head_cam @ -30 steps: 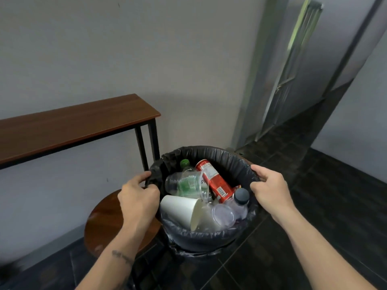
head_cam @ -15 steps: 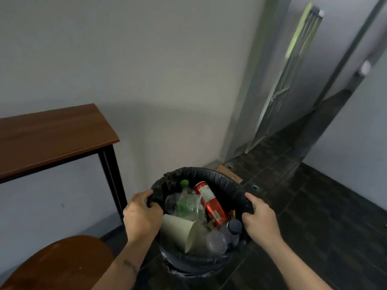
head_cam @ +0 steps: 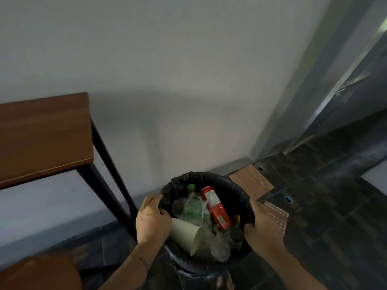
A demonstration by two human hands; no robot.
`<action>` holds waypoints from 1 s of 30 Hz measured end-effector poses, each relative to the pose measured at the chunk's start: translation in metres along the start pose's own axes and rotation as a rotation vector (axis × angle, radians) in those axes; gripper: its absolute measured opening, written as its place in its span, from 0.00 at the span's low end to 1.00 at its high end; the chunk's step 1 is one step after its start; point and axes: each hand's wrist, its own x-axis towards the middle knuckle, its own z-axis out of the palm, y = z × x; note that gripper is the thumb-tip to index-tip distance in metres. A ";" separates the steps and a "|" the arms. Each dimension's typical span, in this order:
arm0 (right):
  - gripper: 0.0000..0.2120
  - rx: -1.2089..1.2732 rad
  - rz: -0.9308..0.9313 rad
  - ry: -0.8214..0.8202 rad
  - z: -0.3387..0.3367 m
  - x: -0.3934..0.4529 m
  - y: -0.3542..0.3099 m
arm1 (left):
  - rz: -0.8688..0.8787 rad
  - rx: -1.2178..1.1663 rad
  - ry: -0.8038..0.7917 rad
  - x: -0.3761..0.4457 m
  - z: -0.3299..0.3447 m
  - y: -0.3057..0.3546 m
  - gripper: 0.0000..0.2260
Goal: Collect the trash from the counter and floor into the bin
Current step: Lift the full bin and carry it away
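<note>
The white label on the red can [head_cam: 215,208] is too blurred to read.

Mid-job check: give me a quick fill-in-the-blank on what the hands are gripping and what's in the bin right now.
1. Both the left hand and the right hand grip the rim of the ____.
2. The can lying in the bin is ____ in colour.
3. The plastic bottle has a ____ cap.
4. The paper cup lies nearest the ____ hand.

Missing words: bin; red; green; left
</note>
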 end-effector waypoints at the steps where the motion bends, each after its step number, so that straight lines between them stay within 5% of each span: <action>1: 0.28 -0.019 -0.012 -0.041 0.004 0.017 0.007 | -0.029 0.041 0.002 0.005 0.009 0.000 0.22; 11: 0.38 -0.233 -0.126 -0.374 0.117 0.165 0.054 | -0.240 0.270 -0.028 0.071 0.124 -0.078 0.27; 21: 0.36 -0.327 -0.268 -0.371 0.397 0.287 0.137 | -0.259 0.367 -0.053 0.160 0.289 -0.309 0.32; 30: 0.38 -0.365 -0.476 -0.343 0.499 0.316 0.163 | -0.246 0.384 0.002 0.152 0.345 -0.413 0.31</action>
